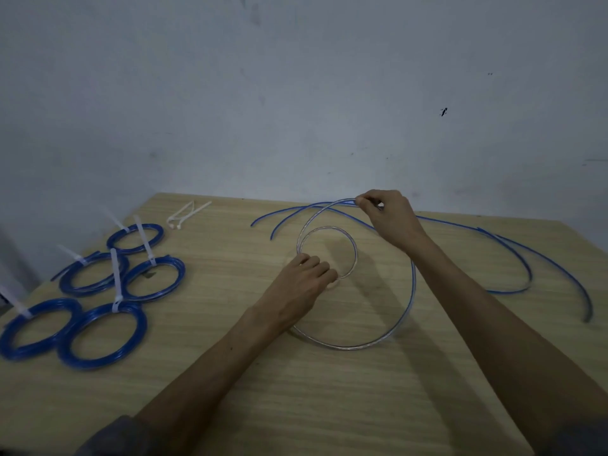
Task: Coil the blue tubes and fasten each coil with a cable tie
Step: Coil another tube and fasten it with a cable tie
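Observation:
A blue tube [409, 301] winds in a spiral over the middle of the wooden table [230, 373]. My left hand [302, 281] grips the small inner loop at its near left side. At the top of the wide outer loop, my right hand [390, 215] pinches the tube. Two more loose blue tubes [513, 251] trail from the far middle across to the right edge. Several finished blue coils [102, 334], each with a white cable tie standing up from it, lie at the left.
Loose white cable ties [184, 215] lie near the table's far left edge. A pale wall [296, 93] rises right behind the table. The table's left corner drops off beside the finished coils.

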### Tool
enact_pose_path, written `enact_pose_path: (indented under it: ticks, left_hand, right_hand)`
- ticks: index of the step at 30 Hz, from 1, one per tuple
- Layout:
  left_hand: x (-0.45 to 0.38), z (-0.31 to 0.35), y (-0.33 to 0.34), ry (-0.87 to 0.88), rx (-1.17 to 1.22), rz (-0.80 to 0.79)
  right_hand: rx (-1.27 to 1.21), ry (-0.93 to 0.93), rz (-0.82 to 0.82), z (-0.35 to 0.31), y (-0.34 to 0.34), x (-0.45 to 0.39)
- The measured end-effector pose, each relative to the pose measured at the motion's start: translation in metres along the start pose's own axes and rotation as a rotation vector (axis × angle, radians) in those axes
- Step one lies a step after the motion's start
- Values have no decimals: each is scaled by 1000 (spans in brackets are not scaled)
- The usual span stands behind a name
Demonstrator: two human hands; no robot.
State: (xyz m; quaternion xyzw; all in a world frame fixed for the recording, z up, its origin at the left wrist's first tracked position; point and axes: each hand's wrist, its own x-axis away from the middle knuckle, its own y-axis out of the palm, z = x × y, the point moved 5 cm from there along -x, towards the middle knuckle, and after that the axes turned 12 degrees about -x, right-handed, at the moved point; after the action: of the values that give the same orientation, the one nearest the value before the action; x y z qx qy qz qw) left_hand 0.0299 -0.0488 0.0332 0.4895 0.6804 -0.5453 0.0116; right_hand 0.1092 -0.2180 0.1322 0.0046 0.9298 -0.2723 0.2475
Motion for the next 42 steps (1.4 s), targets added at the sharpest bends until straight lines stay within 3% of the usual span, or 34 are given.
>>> enact_pose_path:
  ticks: [7, 11, 16, 23, 28, 32, 38, 42]
  left_hand:
    - [2, -21, 0, -132, 16, -14]
    - [3, -41, -4, -394, 64, 32]
    - [2, -67, -7, -663, 99, -1]
    - [-16, -73, -31, -1001, 732, 134]
    - [-32, -74, -41, -1132, 1173, 29]
    - [-39, -76, -43, -1168, 1317, 12]
    - [-42, -77, -51, -1231, 1518, 197]
    - [-47, -75, -53, -1285, 1571, 173]
  right_hand:
    - [-69, 21, -4, 0, 1, 8]
    - [-99, 35, -81, -2, 13, 14]
    - [-486, 213, -133, -18, 32, 21]
    - [-698, 235, -212, -57, 60, 28]
    - [-739, 205, -202, -71, 66, 34]
    - [-696, 206, -177, -75, 65, 32]
    - [-668, 187, -174, -81, 63, 37]
    - [-653, 178, -216, -84, 64, 46]
